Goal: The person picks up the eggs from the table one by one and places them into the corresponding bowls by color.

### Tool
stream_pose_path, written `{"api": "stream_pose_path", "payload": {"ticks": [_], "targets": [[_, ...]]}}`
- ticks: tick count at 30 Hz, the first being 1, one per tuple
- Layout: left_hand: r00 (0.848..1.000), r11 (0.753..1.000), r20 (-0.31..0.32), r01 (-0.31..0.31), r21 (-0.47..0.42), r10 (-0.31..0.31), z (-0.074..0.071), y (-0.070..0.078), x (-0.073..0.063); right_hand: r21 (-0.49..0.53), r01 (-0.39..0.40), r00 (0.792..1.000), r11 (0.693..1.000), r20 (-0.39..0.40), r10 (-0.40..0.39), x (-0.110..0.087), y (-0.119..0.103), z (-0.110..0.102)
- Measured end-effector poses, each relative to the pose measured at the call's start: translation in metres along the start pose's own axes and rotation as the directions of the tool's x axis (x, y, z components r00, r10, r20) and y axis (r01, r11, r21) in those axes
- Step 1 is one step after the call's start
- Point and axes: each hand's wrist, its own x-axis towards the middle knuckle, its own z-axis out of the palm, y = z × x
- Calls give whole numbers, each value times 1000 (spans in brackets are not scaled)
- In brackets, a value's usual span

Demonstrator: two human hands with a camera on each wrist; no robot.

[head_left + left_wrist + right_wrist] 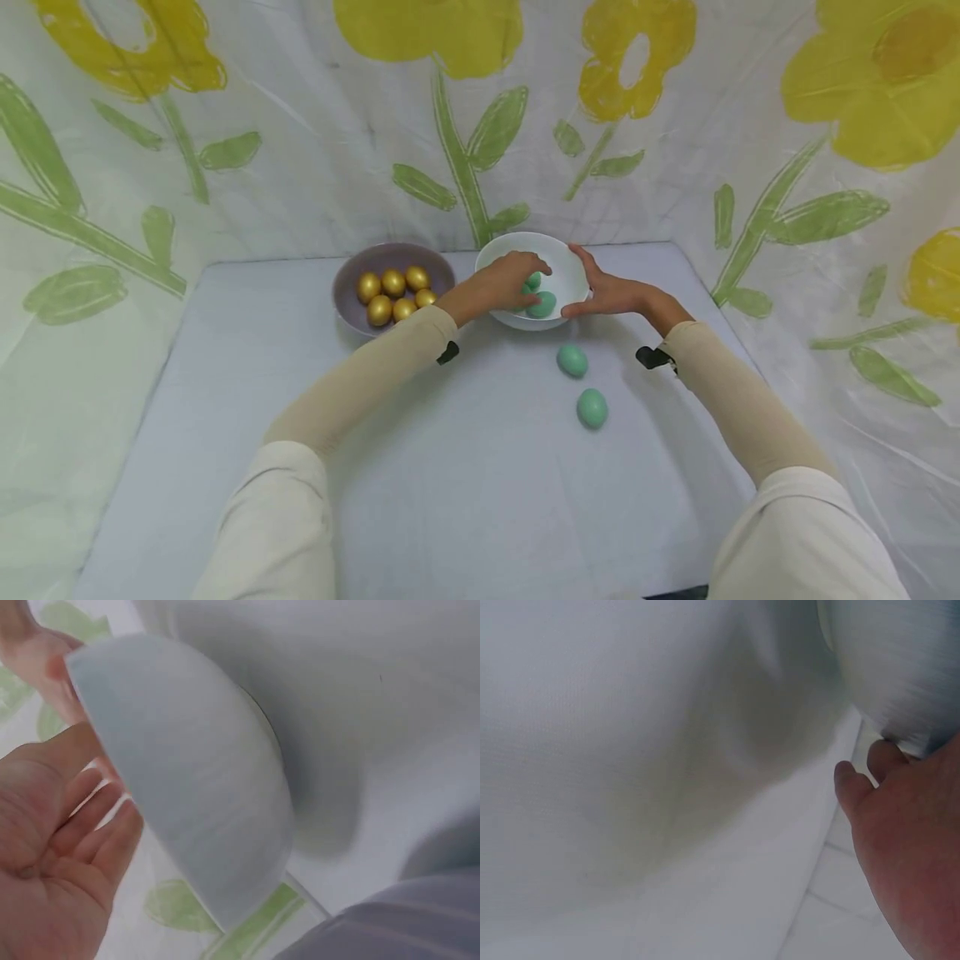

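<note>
A white bowl (567, 271) stands at the back of the table with green eggs (542, 305) inside. My left hand (501, 283) reaches over its near left rim, the fingers curved above the eggs; no egg shows in the palm in the left wrist view. My right hand (615, 293) holds the bowl's right side, thumb and fingers spread along the rim. In the right wrist view, its fingertips (885, 759) meet the bowl's outer wall. Two more green eggs, one nearer the bowl (572, 361) and one closer to me (592, 408), lie on the cloth.
To the left of the white bowl, a mauve-brown bowl (348, 304) holds several gold eggs (393, 283); my left forearm covers part of it. A pale cloth covers the table (465, 467). Behind hangs a sheet (300, 192) painted with yellow flowers.
</note>
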Motion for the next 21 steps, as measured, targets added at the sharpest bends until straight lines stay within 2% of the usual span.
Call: {"api": "stream_pose_path", "payload": {"ticks": [2,3,4,6,8,11,12,13,14,16,21], "targets": [[996,997,-75,-53,-52,49,-1,6,-5,1,-7,1000,1000,6,7,1,0,0],[989,992,-124,-89,-84,78,0,10,-8,5,-12,1000,1000,9,12,1,0,0],[979,985,-176,-125,-120,103,1,14,-10,13,-16,1000,1000,14,16,1,1,-1],[949,961,-288,-190,-202,128,6,23,-15,24,-20,999,1000,27,20,0,1,-1],[912,924,-394,-241,-297,111,13,34,-20,26,-10,999,1000,39,9,-1,0,-2],[857,855,-515,-288,-431,29,27,52,-28,10,29,999,1000,44,-29,-2,-1,-2],[844,834,-537,-301,-463,6,32,57,-32,7,43,998,999,41,-43,-3,-1,-2],[837,816,-547,-307,-490,-14,37,63,-36,4,45,998,999,37,-45,-3,-2,-2],[834,798,-551,-316,-513,-23,42,68,-39,0,47,998,999,31,-47,-3,-2,-1],[843,780,-536,-313,-542,-34,52,76,-48,0,50,998,999,23,-50,-3,-2,0],[895,745,-439,-238,-623,-81,76,82,-63,-8,30,1000,1000,3,-30,-1,1,0]]}}
